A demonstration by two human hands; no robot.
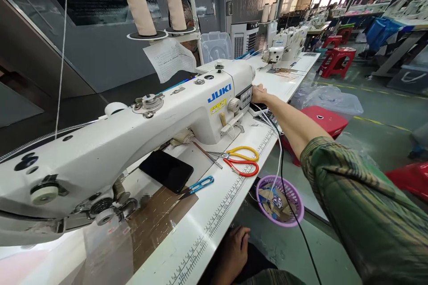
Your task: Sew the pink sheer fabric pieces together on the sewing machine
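My right hand [259, 93] reaches to the far right end of a white JUKI sewing machine [187, 102], beside its control panel [245, 98]. Its fingers are curled, and the machine partly hides what they touch. Low in my lap, under the table's front edge, my left hand [234, 249] rests with fingers a little apart and nothing visible in it. On the table lie a black phone [166, 170], blue thread snips [200, 185], scissors [245, 160] with yellow and red handles, and a thin metal rod [207, 155].
Two thread cones [138, 9] stand behind the machine. A ruler strip [220, 218] runs along the table [167, 267]. A purple basket [299, 213] of scraps hangs below the edge, crossed by a black cable [290, 198]. Red stools [337, 60] stand to the right.
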